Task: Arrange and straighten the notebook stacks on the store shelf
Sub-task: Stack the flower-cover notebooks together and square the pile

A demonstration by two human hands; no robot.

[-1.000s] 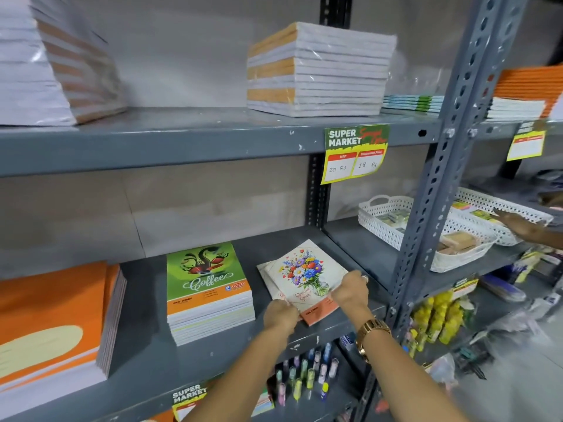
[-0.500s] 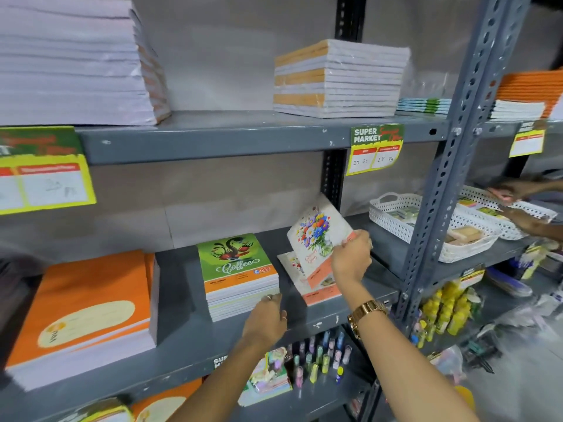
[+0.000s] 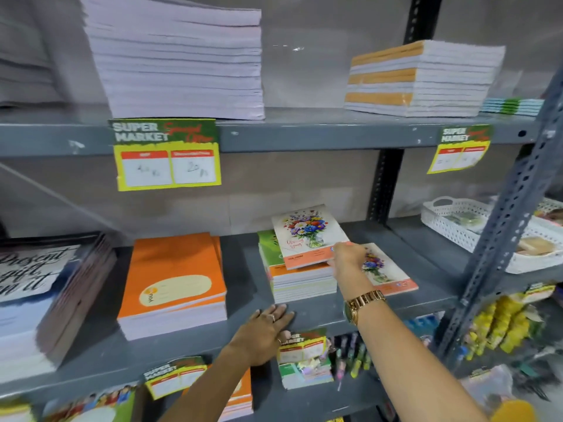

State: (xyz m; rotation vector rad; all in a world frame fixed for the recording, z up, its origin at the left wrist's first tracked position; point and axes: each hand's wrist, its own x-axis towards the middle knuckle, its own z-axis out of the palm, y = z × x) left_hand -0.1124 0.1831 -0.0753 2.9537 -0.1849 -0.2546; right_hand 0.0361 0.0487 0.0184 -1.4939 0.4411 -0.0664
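Observation:
My right hand [image 3: 348,258] grips the lower right corner of a flower-cover notebook [image 3: 306,236], which lies on top of the green "Coffee" notebook stack [image 3: 300,284] on the middle shelf [image 3: 243,327]. A second flower-cover notebook [image 3: 387,269] lies flat on the shelf just right of that stack, partly under my wrist. My left hand [image 3: 263,333] rests flat, fingers spread, on the shelf's front edge, holding nothing. To the left stand an orange notebook stack [image 3: 173,284] and a stack with a lettered cover [image 3: 33,287].
The upper shelf carries a tall white stack [image 3: 179,59], an orange-and-white stack [image 3: 420,77] and thin coloured books [image 3: 511,105]. Price tags [image 3: 166,153] hang from shelf edges. A white basket [image 3: 475,226] sits right, behind the perforated steel upright [image 3: 502,239]. Pens and notebooks fill the shelf below.
My right hand carried the flower notebook left, from above the small pile, onto the green stack. My left hand moved to the shelf edge. The view swung left.

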